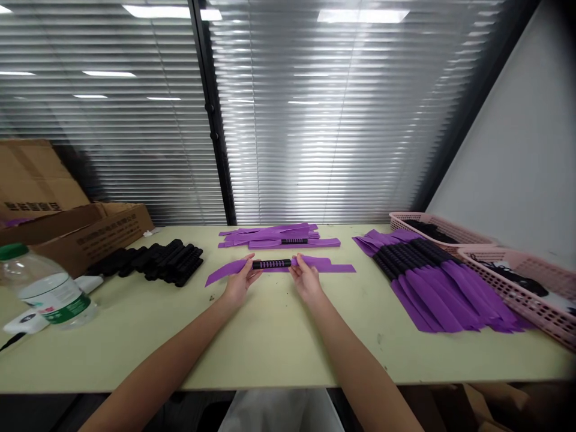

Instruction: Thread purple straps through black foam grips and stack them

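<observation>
Two hands, left (pixel 240 283) and right (pixel 306 279), grip the ends of one black handle (pixel 272 264), fingers closed on it. Handle: short, ribbed, slotted, with purple showing through the slots. Purple strap (pixel 315 264) extends beyond both ends, its right end stepped. Position: level, above the middle of the pale table (pixel 270 336), just nearer than the purple pile (pixel 270 236), between black handles (pixel 166 262) at left and finished-looking straps (pixel 436 282) at right.

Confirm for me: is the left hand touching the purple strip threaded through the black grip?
Touching. The head view shows the left hand pinching the purple strip beside the left end of the black grip, thumb over it.
</observation>
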Demonstrator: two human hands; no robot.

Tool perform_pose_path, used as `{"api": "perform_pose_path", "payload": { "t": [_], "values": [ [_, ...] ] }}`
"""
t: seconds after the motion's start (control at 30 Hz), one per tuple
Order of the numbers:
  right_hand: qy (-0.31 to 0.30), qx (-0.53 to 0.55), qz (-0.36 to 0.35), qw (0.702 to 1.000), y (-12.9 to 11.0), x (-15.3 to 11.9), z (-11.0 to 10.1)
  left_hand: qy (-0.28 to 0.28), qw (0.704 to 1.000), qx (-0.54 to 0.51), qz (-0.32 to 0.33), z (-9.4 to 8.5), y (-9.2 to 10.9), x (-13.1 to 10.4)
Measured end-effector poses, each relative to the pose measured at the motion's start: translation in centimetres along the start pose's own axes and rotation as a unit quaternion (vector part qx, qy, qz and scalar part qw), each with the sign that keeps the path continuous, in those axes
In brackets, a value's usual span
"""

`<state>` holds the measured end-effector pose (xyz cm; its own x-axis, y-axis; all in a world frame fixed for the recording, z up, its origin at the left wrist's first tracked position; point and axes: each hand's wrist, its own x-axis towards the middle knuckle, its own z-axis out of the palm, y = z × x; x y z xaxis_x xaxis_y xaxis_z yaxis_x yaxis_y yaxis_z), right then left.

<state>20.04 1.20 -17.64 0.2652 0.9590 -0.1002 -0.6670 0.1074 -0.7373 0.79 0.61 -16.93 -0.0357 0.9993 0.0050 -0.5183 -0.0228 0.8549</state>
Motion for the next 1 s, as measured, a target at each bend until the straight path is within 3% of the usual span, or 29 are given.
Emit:
{"api": "perform_pose_path", "payload": {
  "t": [0.33,0.57,0.77,1.0],
  "values": [
    [0.060,0.007,-0.005,0.998,-1.0,0.5,-0.8,0.005,0.999,0.046,-0.008,-0.8,0.1,0.9],
    [0.042,-0.005,-0.016,0.999,-0.6,0.3,-0.6,0.028,0.999,0.036,-0.011,-0.6,-0.1,0.9],
    [-0.015,-0.015,-0.025,0.999,-0.1,0.5,-0.8,0.042,0.999,0.021,-0.005,-0.9,0.1,1.2],
    [-0.020,-0.037,-0.023,0.999,0.9,1.1,-1.3,0.008,0.999,0.033,0.016,-1.1,0.0,1.0]
  ]
}}
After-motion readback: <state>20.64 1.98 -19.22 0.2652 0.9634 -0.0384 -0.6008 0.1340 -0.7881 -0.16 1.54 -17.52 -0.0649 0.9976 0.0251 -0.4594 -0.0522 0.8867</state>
